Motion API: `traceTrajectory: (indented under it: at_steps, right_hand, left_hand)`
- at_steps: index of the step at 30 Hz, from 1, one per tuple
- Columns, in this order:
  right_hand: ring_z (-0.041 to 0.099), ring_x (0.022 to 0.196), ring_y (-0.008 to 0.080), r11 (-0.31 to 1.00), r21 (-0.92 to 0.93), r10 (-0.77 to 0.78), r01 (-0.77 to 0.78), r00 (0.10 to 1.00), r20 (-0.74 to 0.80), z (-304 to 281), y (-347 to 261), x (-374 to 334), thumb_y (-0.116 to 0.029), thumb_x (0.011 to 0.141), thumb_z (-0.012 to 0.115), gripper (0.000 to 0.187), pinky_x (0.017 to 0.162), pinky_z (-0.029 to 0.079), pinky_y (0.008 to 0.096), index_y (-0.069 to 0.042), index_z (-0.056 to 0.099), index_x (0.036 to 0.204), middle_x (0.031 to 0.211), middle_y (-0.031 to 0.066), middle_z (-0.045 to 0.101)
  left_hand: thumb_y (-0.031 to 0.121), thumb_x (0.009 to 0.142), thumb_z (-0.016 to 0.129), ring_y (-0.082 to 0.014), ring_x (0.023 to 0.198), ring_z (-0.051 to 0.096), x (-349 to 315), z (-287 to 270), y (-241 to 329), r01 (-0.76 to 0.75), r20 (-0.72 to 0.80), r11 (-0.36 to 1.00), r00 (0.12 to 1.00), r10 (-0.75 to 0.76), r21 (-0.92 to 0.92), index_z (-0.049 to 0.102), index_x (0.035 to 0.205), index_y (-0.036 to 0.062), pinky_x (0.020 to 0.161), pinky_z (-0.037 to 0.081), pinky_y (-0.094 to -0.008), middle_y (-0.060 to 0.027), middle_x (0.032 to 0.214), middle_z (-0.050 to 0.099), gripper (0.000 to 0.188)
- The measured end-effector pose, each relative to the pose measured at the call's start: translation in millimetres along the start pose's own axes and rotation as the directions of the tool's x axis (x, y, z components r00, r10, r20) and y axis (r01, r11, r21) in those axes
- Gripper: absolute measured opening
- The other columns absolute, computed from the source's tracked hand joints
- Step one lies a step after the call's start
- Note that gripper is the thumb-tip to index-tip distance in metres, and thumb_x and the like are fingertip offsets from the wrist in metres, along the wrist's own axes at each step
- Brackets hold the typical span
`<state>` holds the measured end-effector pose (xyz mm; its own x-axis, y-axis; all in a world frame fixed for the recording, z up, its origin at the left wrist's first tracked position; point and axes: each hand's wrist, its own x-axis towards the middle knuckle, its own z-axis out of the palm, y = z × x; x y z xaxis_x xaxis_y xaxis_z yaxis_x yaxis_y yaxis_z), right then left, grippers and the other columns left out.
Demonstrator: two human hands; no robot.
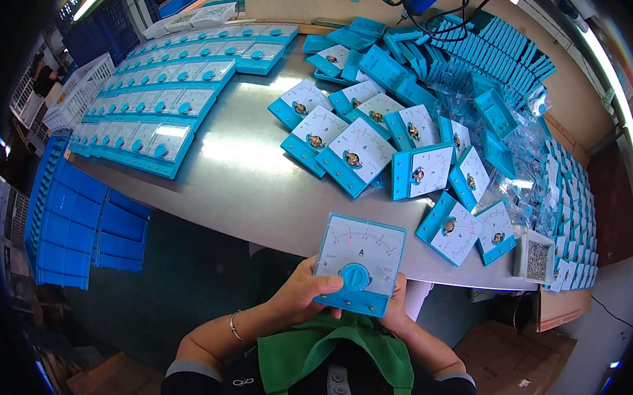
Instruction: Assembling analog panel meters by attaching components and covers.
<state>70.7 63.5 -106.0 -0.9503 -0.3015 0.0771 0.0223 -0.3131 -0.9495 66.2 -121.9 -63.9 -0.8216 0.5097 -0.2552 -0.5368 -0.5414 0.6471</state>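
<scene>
At the lower centre of the frame, the blue meter (pixel 381 260) bears a white dial face (pixel 364 243) with a curved scale of ticks and small numerals, one bold capital letter below it, and tiny characters at left and right. Open meters (pixel 365 138) in the upper right show dial plates with similar scales and single capital letters. Print on the meter rows (pixel 183 134), upper left, is too small to read.
</scene>
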Motion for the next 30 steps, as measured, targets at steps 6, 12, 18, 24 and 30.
traceTrajectory:
  at_steps: [6, 12, 18, 24, 30]
  right_hand:
    - [0.06, 0.081, 0.0088, 1.0, 0.006, 0.007, -0.007, 1.0, -0.023, 5.1, 0.5, 2.4, -0.003, 0.079, 0.068, 0.021, 0.072, 0.049, 0.0251, 0.0, 0.062, 0.099, 0.091, 0.0032, 0.066]
    - [0.053, 0.068, 0.0053, 0.977, 0.078, 0.201, -0.2, 0.98, 0.002, -4.8, -12.9, 16.0, -0.008, 0.083, 0.062, 0.021, 0.059, 0.044, 0.0215, 0.0, 0.061, 0.103, 0.081, 0.0014, 0.063]
    - [0.048, 0.053, 0.0106, 0.928, -0.371, 0.07, -0.025, 0.992, 0.108, -0.4, -66.8, 50.6, -0.021, 0.081, 0.067, 0.025, 0.044, 0.035, 0.0259, 0.001, 0.057, 0.09, 0.075, 0.0022, 0.058]
    - [0.055, 0.055, 0.0236, 0.125, -0.781, -0.271, 0.612, 0.778, 0.567, 47.2, -99.9, 101.3, -0.02, 0.073, 0.07, 0.024, 0.049, 0.044, 0.0332, -0.003, 0.054, 0.08, 0.065, 0.0108, 0.051]
    - [0.059, 0.062, 0.0253, 0.198, -0.772, -0.185, 0.604, 0.796, 0.576, 42.4, -105.7, 190.9, -0.017, 0.074, 0.067, 0.018, 0.053, 0.047, 0.0331, -0.006, 0.061, 0.086, 0.069, 0.0095, 0.056]
  left_hand:
    - [0.024, 0.078, 0.067, -0.0184, 0.077, 0.06, 2.5, -6.4, 2.2, 0.005, 0.021, 0.999, 1.0, -0.004, -0.041, 0.046, 0.114, 0.0004, 0.052, 0.052, -0.0298, -0.0107, 0.098, 0.058, 0.048]
    - [0.019, 0.079, 0.066, -0.0191, 0.082, 0.06, -1.7, -19.1, 10.9, -0.053, 0.04, 0.998, 0.998, 0.054, -0.029, 0.046, 0.116, 0.0009, 0.055, 0.053, -0.0303, -0.011, 0.102, 0.058, 0.046]
    - [0.017, 0.081, 0.067, -0.0237, 0.112, 0.05, 11.7, -39.9, 25.9, -0.315, 0.091, 0.866, 0.948, 0.305, 0.389, 0.021, 0.139, 0.0038, 0.095, 0.041, -0.0368, -0.0136, 0.128, 0.044, 0.075]
    - [0.012, 0.073, 0.076, -0.0254, 0.118, 0.044, 41.1, -25.6, 50.6, -0.713, 0.136, 0.637, 0.69, 0.71, 0.291, -0.016, 0.143, 0.0177, 0.098, 0.038, -0.0394, -0.0147, 0.141, 0.024, 0.115]
    - [0.031, 0.062, 0.081, -0.0238, 0.109, 0.05, 46.7, -62.8, 61.9, -0.659, -0.06, 0.747, 0.745, 0.665, 0.091, 0.006, 0.144, 0.0156, 0.09, 0.047, -0.0393, -0.0121, 0.127, 0.04, 0.113]
